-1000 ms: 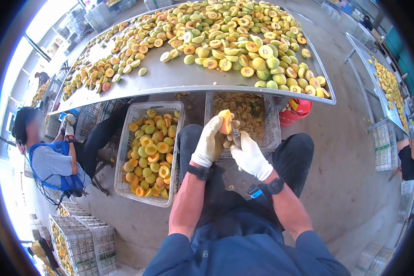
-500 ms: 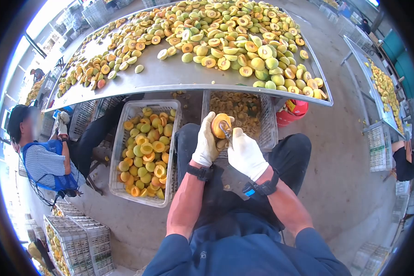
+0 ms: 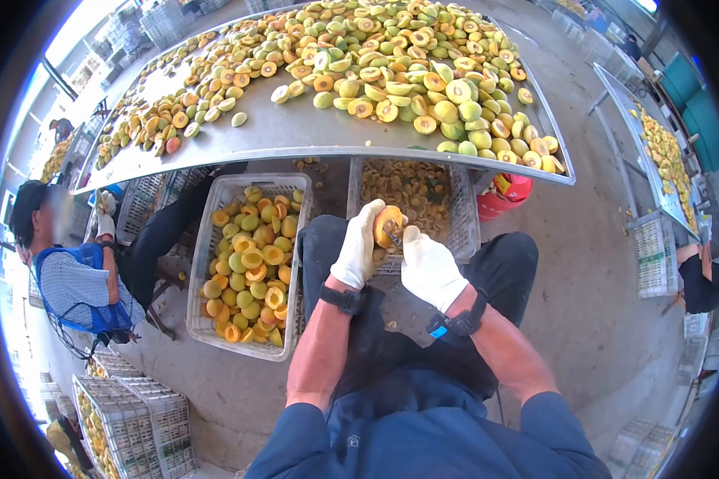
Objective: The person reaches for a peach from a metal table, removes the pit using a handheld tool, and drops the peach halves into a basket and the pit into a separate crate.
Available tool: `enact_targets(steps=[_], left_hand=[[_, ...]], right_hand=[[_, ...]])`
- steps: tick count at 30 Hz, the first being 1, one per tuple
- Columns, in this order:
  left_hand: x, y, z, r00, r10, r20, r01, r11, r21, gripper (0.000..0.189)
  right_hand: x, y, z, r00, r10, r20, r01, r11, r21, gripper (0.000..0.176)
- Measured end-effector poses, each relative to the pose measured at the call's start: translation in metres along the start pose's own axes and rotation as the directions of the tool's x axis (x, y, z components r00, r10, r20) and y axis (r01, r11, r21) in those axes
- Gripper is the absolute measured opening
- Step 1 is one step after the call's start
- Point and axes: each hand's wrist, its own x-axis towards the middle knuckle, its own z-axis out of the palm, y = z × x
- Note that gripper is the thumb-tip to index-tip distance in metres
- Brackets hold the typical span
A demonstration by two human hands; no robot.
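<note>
"Hands: what do they hold?"

"Left hand [image 3: 359, 246], gloved in white, clamps a halved fruit [image 3: 386, 217], orange inside. Right hand [image 3: 431, 270], gloved too, grips a slim tool [image 3: 395, 236], its tip at the cut face."

"Where is the fruit?"

"Between the knees [image 3: 319, 238], before a crate of brownish pieces [image 3: 465, 211]. A crate of fruit halves [image 3: 240, 349] stands just beside the left knee."

Head-worn wide view, facing forward, downward
</note>
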Motion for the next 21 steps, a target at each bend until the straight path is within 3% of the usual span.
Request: enact_targets(steps=[1,3,5,7,8,9,10,11,12,13,14,15,19,21], left_hand=[[-0.001,0.0,0.003,0.999,-0.015,-0.045,0.017,0.999,0.046,0.047],[0.001,-0.004,0.002,0.995,-0.008,-0.101,0.019,0.994,0.109,0.043],[0.009,-0.012,-0.013,0.999,0.044,0.024,-0.05,0.895,0.443,0.047],[0.006,-0.007,-0.009,0.999,-0.008,0.038,-0.011,0.88,0.475,0.047],[0.003,-0.01,-0.007,0.973,0.195,0.121,-0.229,0.842,0.489,0.045],[0.0,-0.015,-0.006,0.9,0.386,0.203,-0.434,0.76,0.484,0.042],[0.002,-0.023,-0.004,0.835,0.504,0.218,-0.545,0.711,0.445,0.041],[0.002,-0.026,-0.005,0.841,0.508,0.186,-0.536,0.731,0.423,0.045],[0.001,-0.027,0.0,0.788,0.597,0.147,-0.592,0.67,0.448,0.041],[0.0,-0.026,0.004,0.725,0.68,0.111,-0.639,0.604,0.476,0.037],[0.003,-0.024,-0.001,0.723,0.683,0.105,-0.638,0.602,0.48,0.037],[0.006,-0.021,-0.006,0.788,0.612,0.075,-0.575,0.685,0.447,0.03],[0.011,-0.021,-0.014,0.915,0.403,0.015,-0.374,0.835,0.404,0.029],[0.013,-0.022,-0.012,0.928,0.372,0.002,-0.337,0.839,0.428,0.027]], right_hand=[[-0.004,0.001,-0.001,1.0,0.004,0.002,-0.004,1.0,-0.001,0.026],[-0.011,0.006,-0.005,0.984,0.043,0.17,-0.055,0.996,0.07,0.034],[-0.013,0.014,-0.009,0.966,0.083,0.245,-0.127,0.977,0.171,0.035],[0.0,0.008,-0.026,0.946,0.104,0.307,-0.192,0.944,0.27,0.035],[0.009,-0.005,-0.044,0.863,0.266,0.43,-0.447,0.798,0.404,0.034],[0.014,-0.015,-0.054,0.733,0.372,0.57,-0.664,0.572,0.481,0.033],[0.015,-0.018,-0.051,0.734,0.366,0.572,-0.662,0.572,0.484,0.033],[0.016,-0.019,-0.045,0.745,0.344,0.572,-0.66,0.504,0.557,0.032],[0.016,-0.02,-0.037,0.755,0.321,0.572,-0.654,0.431,0.622,0.03],[0.013,-0.017,-0.022,0.756,0.313,0.576,-0.653,0.432,0.623,0.03],[0.007,-0.011,-0.001,0.892,0.284,0.353,-0.446,0.678,0.584,0.029],[0.006,-0.013,0.003,0.976,0.182,0.124,-0.219,0.864,0.454,0.028],[-0.004,-0.008,0.0,0.962,0.15,0.228,-0.236,0.876,0.42,0.028],[-0.004,-0.009,-0.005,0.898,0.188,0.398,-0.388,0.767,0.511,0.028]])
